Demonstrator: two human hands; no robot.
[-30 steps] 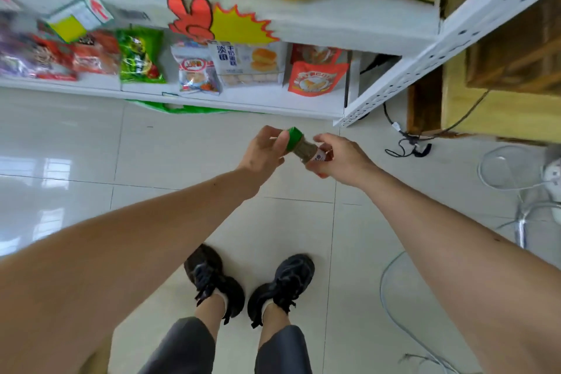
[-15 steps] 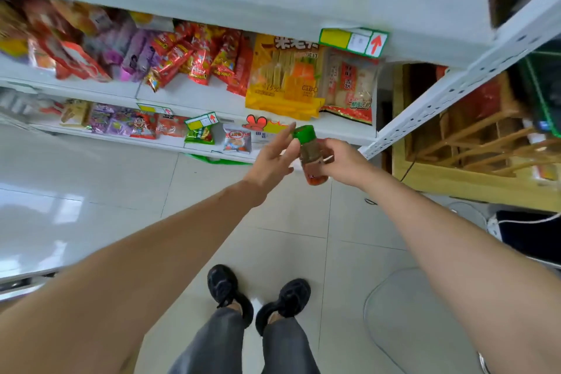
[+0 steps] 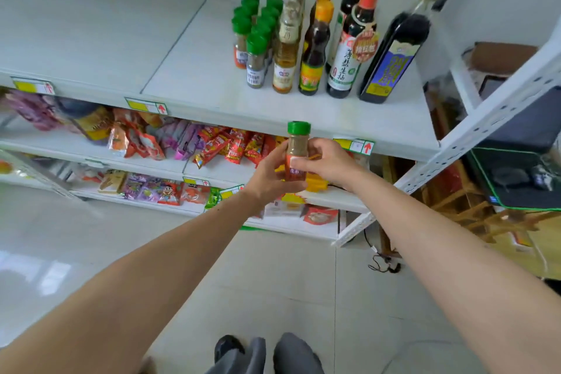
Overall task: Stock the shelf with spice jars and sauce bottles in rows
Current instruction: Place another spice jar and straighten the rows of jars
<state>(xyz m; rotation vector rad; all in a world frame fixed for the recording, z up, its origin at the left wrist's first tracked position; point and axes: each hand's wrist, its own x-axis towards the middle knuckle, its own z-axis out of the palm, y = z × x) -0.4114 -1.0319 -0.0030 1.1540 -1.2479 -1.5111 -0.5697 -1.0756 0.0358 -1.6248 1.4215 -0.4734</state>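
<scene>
Risk: both hands, left hand (image 3: 267, 173) and right hand (image 3: 326, 162), gripped our green-capped glass spice jar (image 3: 297, 151); we judged it might topple the crowded green-capped jar rows (image 3: 253, 36).

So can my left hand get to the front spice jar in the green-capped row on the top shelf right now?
Probably not yet: the left hand is gripping the spice jar together with the right hand. The shelf in front of the green-capped row looks free.

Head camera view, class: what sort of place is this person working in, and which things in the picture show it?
Most likely a small grocery shop. White metal shelving carries yellow price tags along its edges, sauce bottles stand in rows on the top shelf, and packaged snacks fill the shelves below.
</scene>
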